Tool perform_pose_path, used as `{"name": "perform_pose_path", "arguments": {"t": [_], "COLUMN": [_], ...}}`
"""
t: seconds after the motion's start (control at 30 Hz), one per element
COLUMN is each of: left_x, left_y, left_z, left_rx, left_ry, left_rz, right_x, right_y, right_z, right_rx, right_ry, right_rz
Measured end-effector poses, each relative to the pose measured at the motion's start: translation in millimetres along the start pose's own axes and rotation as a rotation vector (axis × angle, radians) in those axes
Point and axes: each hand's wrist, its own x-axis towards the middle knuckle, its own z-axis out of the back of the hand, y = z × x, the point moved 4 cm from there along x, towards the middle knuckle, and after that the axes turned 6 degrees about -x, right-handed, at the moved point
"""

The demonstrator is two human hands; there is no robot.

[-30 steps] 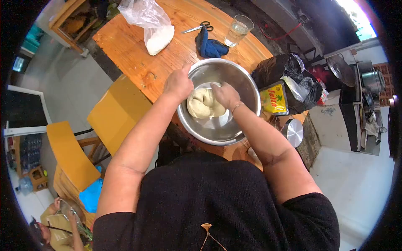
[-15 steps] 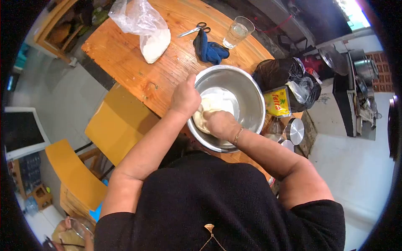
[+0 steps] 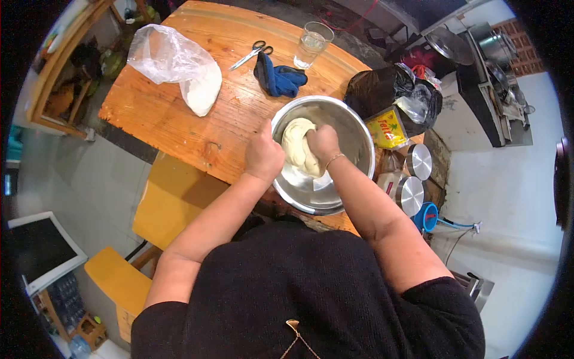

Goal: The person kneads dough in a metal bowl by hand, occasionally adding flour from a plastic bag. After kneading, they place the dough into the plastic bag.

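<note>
A pale, smooth lump of dough (image 3: 297,143) lies folded in a wide steel mixing bowl (image 3: 357,173) near the table's front edge. My left hand (image 3: 265,152) is closed on the bowl's left rim, thumb pointing up along it. Inside the bowl, my right hand (image 3: 323,143) is curled into the dough's right side. Its fingertips are hidden, and a thin bracelet circles the wrist.
On the wooden table (image 3: 173,128) are a plastic bag of white flour (image 3: 203,90), scissors (image 3: 251,54), a blue cloth (image 3: 280,78) and a glass of water (image 3: 312,45). A yellow packet (image 3: 387,128), black bag (image 3: 376,90) and lidded jars (image 3: 410,194) stand right of the bowl.
The dough has moved from the bowl's near left side toward its far side, and my right hand has moved up with it. My left hand stays on the rim. The view has shifted slightly.
</note>
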Motion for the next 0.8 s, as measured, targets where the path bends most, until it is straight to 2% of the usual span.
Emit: {"name": "perform_pose_path", "arguments": {"t": [0.03,0.1,0.13,0.2,0.27,0.33,0.37,0.43,0.5,0.57,0.6,0.63,0.7,0.73,0.8], "left_x": [0.4,0.6,2.9,3.7,4.3,5.0,4.6,5.5,6.0,2.8,1.4,2.3,3.2,2.3,0.0], "left_y": [-1.5,-3.7,-4.3,-0.5,4.0,0.8,-0.2,1.8,2.8,-0.5,-1.7,-3.9,-2.2,-0.9,1.3], "left_z": [0.6,3.0,3.3,0.9,-2.8,-1.2,-1.7,-5.0,-5.4,-1.5,0.1,1.9,2.5,2.2,0.8], "left_rx": [0.003,0.003,0.02,0.034,-0.023,-0.007,0.011,0.009,0.014,-0.003,-0.001,-0.002,-0.008,-0.027,-0.05], "left_ry": [-0.001,0.002,0.044,0.09,0.014,0.051,0.075,0.099,0.118,0.047,0.055,0.079,0.102,0.096,0.098], "left_rz": [0.017,0.033,0.071,0.106,0.001,0.018,0.042,0.03,0.024,0.011,0.014,0.02,0.032,0.027,0.031], "right_x": [5.6,7.5,-4.1,-28.0,-26.9,4.4,11.4,29.4,26.8,9.0,3.6,-0.3,-21.1,-42.6,-74.5], "right_y": [-1.5,-18.1,-15.6,-3.8,-8.2,-36.8,-50.6,-44.7,-1.5,35.0,41.5,42.3,54.3,57.8,57.4], "right_z": [6.9,5.1,20.0,67.7,89.8,77.3,51.5,1.4,-4.4,0.4,-0.4,0.6,4.4,20.0,40.7], "right_rx": [0.004,0.406,0.684,0.754,0.737,-0.121,-0.115,0.373,0.294,0.136,0.172,0.172,-0.208,-0.277,-0.508], "right_ry": [-0.009,0.45,0.585,0.664,0.663,0.569,0.565,0.307,0.199,0.194,0.196,0.196,0.236,0.265,0.398], "right_rz": [-0.001,-0.261,-0.283,-0.225,-0.205,0.074,0.062,0.131,0.037,0.143,0.254,0.251,0.56,0.658,0.639]}}
